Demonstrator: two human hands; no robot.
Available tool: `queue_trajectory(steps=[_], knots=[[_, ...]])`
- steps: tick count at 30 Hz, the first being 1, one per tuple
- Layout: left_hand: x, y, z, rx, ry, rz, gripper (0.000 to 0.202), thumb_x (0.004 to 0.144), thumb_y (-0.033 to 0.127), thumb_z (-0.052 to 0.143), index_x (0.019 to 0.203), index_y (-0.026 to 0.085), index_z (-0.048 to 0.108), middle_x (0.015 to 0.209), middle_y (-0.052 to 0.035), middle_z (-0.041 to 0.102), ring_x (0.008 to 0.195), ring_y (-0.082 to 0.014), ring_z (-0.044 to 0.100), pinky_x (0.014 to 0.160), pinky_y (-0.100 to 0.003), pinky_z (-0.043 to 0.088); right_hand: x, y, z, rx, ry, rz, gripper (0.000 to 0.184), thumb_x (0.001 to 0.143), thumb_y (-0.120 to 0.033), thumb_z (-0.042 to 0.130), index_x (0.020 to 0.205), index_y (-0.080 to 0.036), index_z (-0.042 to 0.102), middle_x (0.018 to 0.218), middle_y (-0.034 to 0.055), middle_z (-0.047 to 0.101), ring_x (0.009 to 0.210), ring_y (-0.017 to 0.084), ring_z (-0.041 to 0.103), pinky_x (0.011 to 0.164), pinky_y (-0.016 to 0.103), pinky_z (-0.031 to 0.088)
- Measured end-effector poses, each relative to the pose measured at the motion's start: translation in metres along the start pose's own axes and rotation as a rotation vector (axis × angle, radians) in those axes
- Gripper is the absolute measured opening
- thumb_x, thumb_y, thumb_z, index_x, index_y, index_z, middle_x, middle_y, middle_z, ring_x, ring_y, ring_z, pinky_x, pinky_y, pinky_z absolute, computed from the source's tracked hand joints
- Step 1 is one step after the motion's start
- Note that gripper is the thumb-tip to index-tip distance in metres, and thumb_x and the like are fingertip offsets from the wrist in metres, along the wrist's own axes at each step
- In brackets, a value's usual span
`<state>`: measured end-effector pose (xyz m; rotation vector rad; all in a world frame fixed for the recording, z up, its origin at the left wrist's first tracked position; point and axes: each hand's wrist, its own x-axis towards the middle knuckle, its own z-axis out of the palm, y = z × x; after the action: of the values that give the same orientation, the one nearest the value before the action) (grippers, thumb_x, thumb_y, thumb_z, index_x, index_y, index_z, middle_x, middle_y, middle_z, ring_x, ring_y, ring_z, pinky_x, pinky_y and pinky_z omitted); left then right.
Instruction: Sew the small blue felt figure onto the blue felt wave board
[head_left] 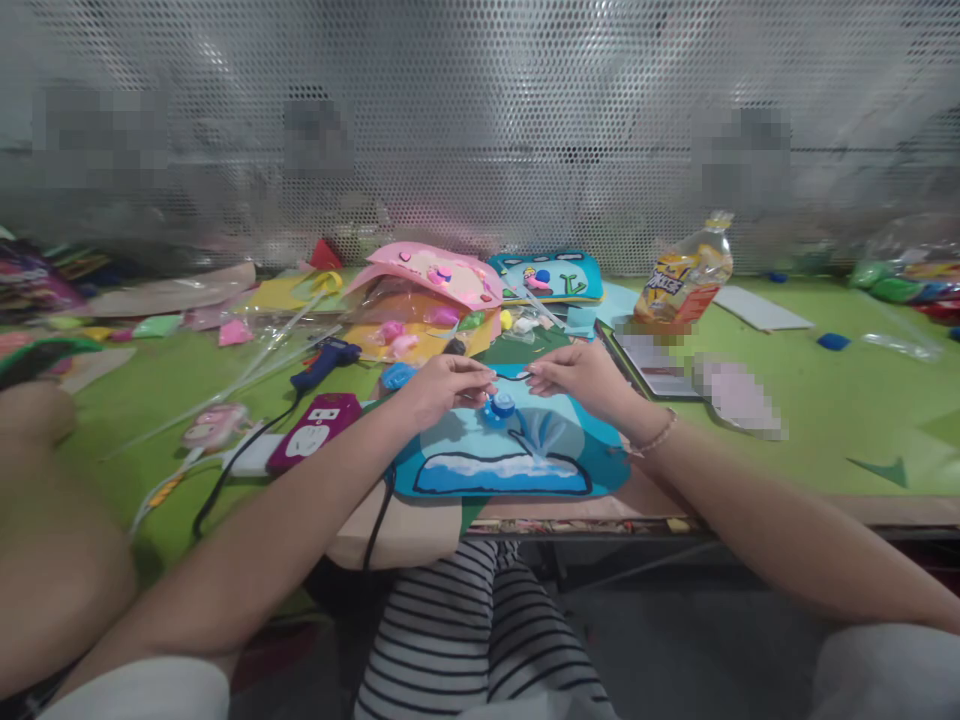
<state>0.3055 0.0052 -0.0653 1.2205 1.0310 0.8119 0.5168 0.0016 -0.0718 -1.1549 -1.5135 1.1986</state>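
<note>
A blue craft panel (pixel 607 455) lies at the table's front edge, with a white-and-blue shape (pixel 502 474) outlined in black near its bottom. Above the panel's upper part, my left hand (pixel 452 388) pinches one end of a thin black strand (pixel 513 377), which looks like modelling clay. The strand's other end is between the fingertips of my right hand (pixel 574 377). Whether the strand touches the panel, I cannot tell. Just below my fingertips sits a round blue decoration (pixel 498 407), with a pale blue fan-like piece (pixel 541 433) beside it.
Left of the panel are a purple box (pixel 316 432), a dark blue glue gun (pixel 324 364) with its cord, and a pink charger-like item (pixel 216 427). Behind stand pink (pixel 427 268) and blue (pixel 551 278) decorated pieces. To the right are a bottle (pixel 686 270) and a tablet (pixel 654 362). Another person's arm (pixel 52 540) is at far left.
</note>
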Motion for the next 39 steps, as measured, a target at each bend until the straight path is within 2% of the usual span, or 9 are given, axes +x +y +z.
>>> queue_trajectory(steps=[5, 10, 17, 23, 27, 33, 39], knots=[[0.001, 0.000, -0.001, -0.013, -0.007, -0.001, 0.015, 0.069, 0.023, 0.072, 0.077, 0.012, 0.065, 0.068, -0.0035, 0.067, 0.054, -0.0066, 0.057, 0.059, -0.022, 0.049, 0.001, 0.005, -0.002, 0.117, -0.028, 0.020, 0.030, 0.053, -0.035, 0.082, 0.074, -0.015, 0.072, 0.068, 0.0048, 0.072, 0.064, 0.013, 0.067, 0.066, 0.025, 0.057], [-0.001, 0.001, 0.000, -0.033, -0.052, 0.004, 0.020, 0.068, 0.027, 0.074, 0.077, 0.011, 0.066, 0.068, -0.0052, 0.066, 0.053, -0.0076, 0.057, 0.056, -0.022, 0.048, 0.003, 0.012, -0.007, 0.070, -0.057, -0.053, 0.025, 0.053, -0.030, 0.083, 0.071, -0.017, 0.072, 0.073, 0.0040, 0.072, 0.068, 0.013, 0.066, 0.067, 0.025, 0.055], [-0.002, 0.000, 0.002, -0.064, -0.105, -0.005, 0.031, 0.066, 0.038, 0.075, 0.076, 0.010, 0.066, 0.068, -0.0055, 0.066, 0.052, -0.0079, 0.057, 0.054, -0.022, 0.049, 0.000, 0.002, -0.003, 0.057, -0.033, 0.029, 0.033, 0.057, -0.044, 0.079, 0.070, -0.015, 0.070, 0.065, 0.0051, 0.070, 0.059, 0.012, 0.065, 0.061, 0.025, 0.056], [-0.003, -0.001, 0.002, -0.025, -0.165, -0.013, 0.034, 0.061, 0.037, 0.078, 0.080, 0.011, 0.067, 0.073, -0.0060, 0.068, 0.054, -0.0084, 0.059, 0.056, -0.022, 0.049, -0.004, -0.005, 0.001, -0.103, -0.016, -0.055, 0.048, 0.062, -0.060, 0.069, 0.053, -0.013, 0.061, 0.050, 0.0045, 0.064, 0.041, 0.009, 0.057, 0.043, 0.021, 0.049], [-0.005, 0.000, 0.004, 0.002, -0.187, -0.028, 0.037, 0.061, 0.038, 0.078, 0.083, 0.011, 0.068, 0.074, -0.0062, 0.068, 0.055, -0.0084, 0.059, 0.057, -0.023, 0.049, -0.006, -0.007, 0.002, -0.134, -0.005, -0.084, 0.048, 0.066, -0.060, 0.065, 0.055, -0.013, 0.063, 0.047, 0.0034, 0.062, 0.038, 0.009, 0.055, 0.039, 0.020, 0.047], [-0.007, 0.001, 0.006, 0.035, -0.188, -0.026, 0.040, 0.059, 0.041, 0.079, 0.082, 0.010, 0.067, 0.073, -0.0062, 0.067, 0.054, -0.0084, 0.058, 0.057, -0.023, 0.049, -0.008, -0.006, 0.004, -0.014, -0.066, -0.017, 0.031, 0.061, -0.042, 0.076, 0.074, -0.014, 0.070, 0.064, 0.0047, 0.071, 0.056, 0.012, 0.066, 0.059, 0.024, 0.057], [-0.008, 0.001, 0.006, 0.027, -0.160, -0.017, 0.039, 0.063, 0.040, 0.077, 0.084, 0.013, 0.057, 0.072, -0.0056, 0.066, 0.053, -0.0096, 0.060, 0.057, -0.024, 0.049, -0.009, -0.003, 0.003, 0.057, -0.106, -0.026, 0.029, 0.058, -0.031, 0.079, 0.081, -0.016, 0.071, 0.070, 0.0036, 0.072, 0.068, 0.014, 0.068, 0.069, 0.029, 0.057]])
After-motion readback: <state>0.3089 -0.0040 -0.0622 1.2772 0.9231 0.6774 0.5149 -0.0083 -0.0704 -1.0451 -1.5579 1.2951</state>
